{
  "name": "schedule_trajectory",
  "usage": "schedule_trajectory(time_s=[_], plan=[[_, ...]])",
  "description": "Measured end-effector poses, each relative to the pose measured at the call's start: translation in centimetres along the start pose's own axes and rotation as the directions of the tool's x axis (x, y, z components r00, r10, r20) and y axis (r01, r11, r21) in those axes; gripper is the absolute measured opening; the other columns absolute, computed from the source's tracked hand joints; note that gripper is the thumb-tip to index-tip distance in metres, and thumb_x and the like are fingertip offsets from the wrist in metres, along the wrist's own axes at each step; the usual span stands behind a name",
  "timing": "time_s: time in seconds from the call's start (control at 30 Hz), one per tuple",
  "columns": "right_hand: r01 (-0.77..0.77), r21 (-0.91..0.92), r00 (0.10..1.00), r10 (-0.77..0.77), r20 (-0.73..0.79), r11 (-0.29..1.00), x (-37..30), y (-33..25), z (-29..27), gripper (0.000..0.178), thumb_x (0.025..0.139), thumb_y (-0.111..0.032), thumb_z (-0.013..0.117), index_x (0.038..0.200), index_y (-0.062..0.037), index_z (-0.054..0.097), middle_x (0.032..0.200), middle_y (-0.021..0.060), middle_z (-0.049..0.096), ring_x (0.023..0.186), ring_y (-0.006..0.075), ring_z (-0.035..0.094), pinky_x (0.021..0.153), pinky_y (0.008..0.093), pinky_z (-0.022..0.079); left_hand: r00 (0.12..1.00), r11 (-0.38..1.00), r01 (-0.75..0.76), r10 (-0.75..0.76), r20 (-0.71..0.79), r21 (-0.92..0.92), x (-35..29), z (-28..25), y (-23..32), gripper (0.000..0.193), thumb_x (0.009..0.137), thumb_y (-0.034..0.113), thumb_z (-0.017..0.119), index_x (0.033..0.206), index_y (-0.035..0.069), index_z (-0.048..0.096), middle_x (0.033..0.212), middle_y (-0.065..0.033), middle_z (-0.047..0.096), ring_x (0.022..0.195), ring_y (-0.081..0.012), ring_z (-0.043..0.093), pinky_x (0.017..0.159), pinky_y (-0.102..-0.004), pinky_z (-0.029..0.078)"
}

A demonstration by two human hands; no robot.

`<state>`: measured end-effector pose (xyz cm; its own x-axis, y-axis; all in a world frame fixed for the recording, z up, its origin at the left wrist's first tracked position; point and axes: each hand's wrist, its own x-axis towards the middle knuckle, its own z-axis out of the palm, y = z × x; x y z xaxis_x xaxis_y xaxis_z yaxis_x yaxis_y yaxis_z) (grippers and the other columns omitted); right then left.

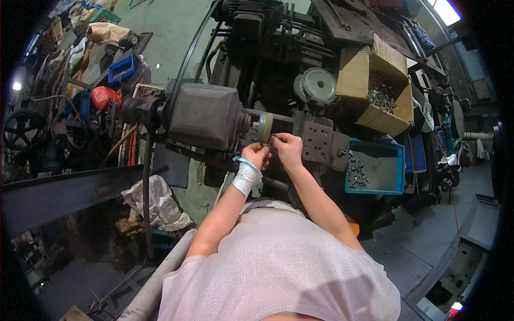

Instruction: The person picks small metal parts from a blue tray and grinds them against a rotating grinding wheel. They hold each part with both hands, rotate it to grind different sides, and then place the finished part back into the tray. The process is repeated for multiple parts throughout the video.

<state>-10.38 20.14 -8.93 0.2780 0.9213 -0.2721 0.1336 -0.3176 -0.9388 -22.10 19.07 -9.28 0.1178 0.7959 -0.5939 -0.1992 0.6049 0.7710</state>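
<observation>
My left hand (256,155), with a white wrap and a light blue band at its wrist, is closed in a pinch just below a round wheel with a tan and greenish rim (264,127). My right hand (287,150) is closed beside it, thumb and fingertips almost meeting those of the left. Whatever lies between the fingertips is small, dark and mostly hidden; I cannot make it out. The wheel sits on a shaft that comes out of a dark, boxy machine housing (204,115). Right of my hands stands a metal block with several holes (316,142).
A cardboard box (350,80) full of small metal parts (382,95) stands at the upper right. Below it, a teal plastic crate (375,191) holds loose metal pins (357,172). A round metal pulley (319,84) is behind the block. White sacking (155,200) lies at the left.
</observation>
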Motion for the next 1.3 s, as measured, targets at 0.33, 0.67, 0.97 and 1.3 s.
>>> schedule_trajectory(time_s=[0.33, 0.67, 0.97, 1.3], plan=[[0.006, 0.110, 0.999, -0.002, -0.042, 0.994, 0.6, 1.3, 0.7, 0.014, 0.072, -0.007, 0.061, 0.080, 0.0052, 0.064, 0.064, 0.0056, 0.062, 0.057, 0.0077, 0.051, 0.051, 0.0238, 0.041, 0.999, 1.000, -0.025, 0.025, -0.049, -0.007, 0.3, 0.5, -0.1, 0.011, 0.078, 0.010, 0.057, 0.075, -0.001, 0.056, 0.060, -0.0053, 0.056, 0.045, -0.0108, 0.049, 0.040, -0.0236, 0.038], [-0.085, 0.192, 0.996, 0.089, -0.008, 0.978, 0.5, 1.1, 0.5, 0.011, 0.071, -0.005, 0.061, 0.080, 0.0025, 0.065, 0.066, 0.0032, 0.060, 0.054, 0.0080, 0.050, 0.049, 0.0220, 0.039, 1.000, 1.000, 0.000, 0.000, -0.014, 0.009, 0.0, 0.6, 0.2, 0.015, 0.080, 0.014, 0.056, 0.077, -0.001, 0.056, 0.062, -0.0046, 0.056, 0.046, -0.0116, 0.049, 0.042, -0.0234, 0.040], [-0.593, 0.614, 0.789, 0.224, 0.572, 0.521, -2.2, -2.4, -4.9, 0.011, 0.076, -0.020, 0.055, 0.076, -0.0090, 0.053, 0.066, 0.0019, 0.053, 0.057, 0.0132, 0.052, 0.044, 0.0262, 0.038, 0.919, 0.793, 0.357, -0.203, 0.338, -0.494, -1.7, -2.5, -0.4, 0.024, 0.089, 0.018, 0.040, 0.104, 0.000, 0.046, 0.092, -0.0117, 0.057, 0.072, -0.0174, 0.057, 0.045, -0.0246, 0.045], [-0.281, -0.007, 0.859, 0.255, 0.444, 0.960, -4.9, -1.4, -3.6, 0.021, 0.069, -0.017, 0.068, 0.074, 0.0031, 0.064, 0.056, 0.0015, 0.054, 0.045, 0.0059, 0.043, 0.040, 0.0216, 0.031, 0.978, 0.716, 0.198, -0.096, 0.186, -0.669, -1.7, -1.9, -2.0, 0.024, 0.088, 0.012, 0.038, 0.110, 0.003, 0.042, 0.103, -0.0137, 0.055, 0.086, -0.0220, 0.057, 0.046, -0.0251, 0.046]])
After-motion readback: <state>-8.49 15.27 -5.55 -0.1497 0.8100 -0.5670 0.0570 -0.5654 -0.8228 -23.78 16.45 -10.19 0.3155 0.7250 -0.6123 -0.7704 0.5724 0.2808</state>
